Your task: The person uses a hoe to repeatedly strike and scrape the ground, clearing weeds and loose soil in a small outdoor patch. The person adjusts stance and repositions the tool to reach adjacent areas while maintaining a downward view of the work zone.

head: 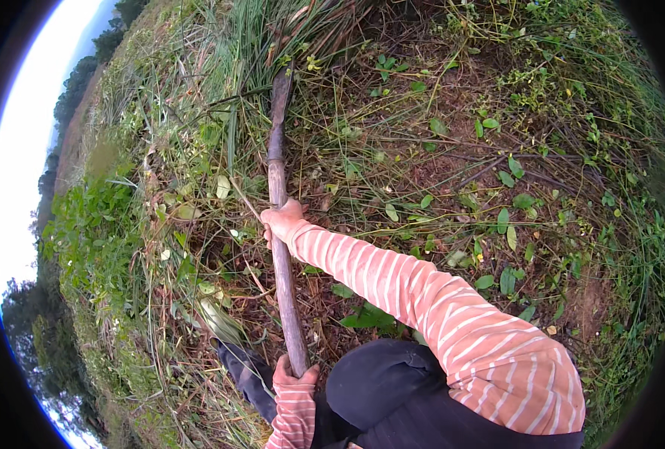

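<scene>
A long-handled cutting tool with a dark metal blade (281,92) and a worn wooden shaft (285,286) stretches up and away from my body. My right hand (285,220) is closed around the upper part of the shaft, below the metal socket. Near my knee, my left hand (295,372) grips the butt end. The blade's far end reaches into a thick clump of long green grass (243,50), so its tip is hidden. A thin dry stalk (245,196) lies against or close to my right hand; which, I cannot tell.
Cut stems, vines and leaves cover the brown soil (588,303) on the right. Leafy green plants (94,241) grow at the left, with trees (46,342) beyond. My bent knee (380,381) and a dark boot or trouser leg (248,373) are close below the shaft.
</scene>
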{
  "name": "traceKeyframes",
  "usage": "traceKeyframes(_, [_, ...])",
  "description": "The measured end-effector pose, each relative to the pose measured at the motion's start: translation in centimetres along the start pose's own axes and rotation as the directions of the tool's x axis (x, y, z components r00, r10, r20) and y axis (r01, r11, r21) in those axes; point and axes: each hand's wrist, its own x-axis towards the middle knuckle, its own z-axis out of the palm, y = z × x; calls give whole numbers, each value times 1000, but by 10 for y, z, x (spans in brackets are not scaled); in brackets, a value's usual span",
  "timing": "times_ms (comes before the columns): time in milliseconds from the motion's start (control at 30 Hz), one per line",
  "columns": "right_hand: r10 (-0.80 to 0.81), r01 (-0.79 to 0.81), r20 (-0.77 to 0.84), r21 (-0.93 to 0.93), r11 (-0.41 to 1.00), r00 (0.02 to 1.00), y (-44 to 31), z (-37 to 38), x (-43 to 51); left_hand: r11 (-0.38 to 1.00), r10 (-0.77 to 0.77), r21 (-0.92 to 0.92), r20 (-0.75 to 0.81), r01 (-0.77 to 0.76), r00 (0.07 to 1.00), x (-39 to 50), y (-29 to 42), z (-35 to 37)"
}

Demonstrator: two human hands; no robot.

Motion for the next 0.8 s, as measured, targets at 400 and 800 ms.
traceKeyframes(400, [-323, 558, -564, 311, 770, 760, -71, -203, -66, 912, 28, 261, 732, -318, 681, 82, 64, 65])
traceKeyframes(800, [192, -189, -37, 61, 980, 981, 99, -32, -78, 914, -303, 330, 169, 236, 938, -104, 4, -41])
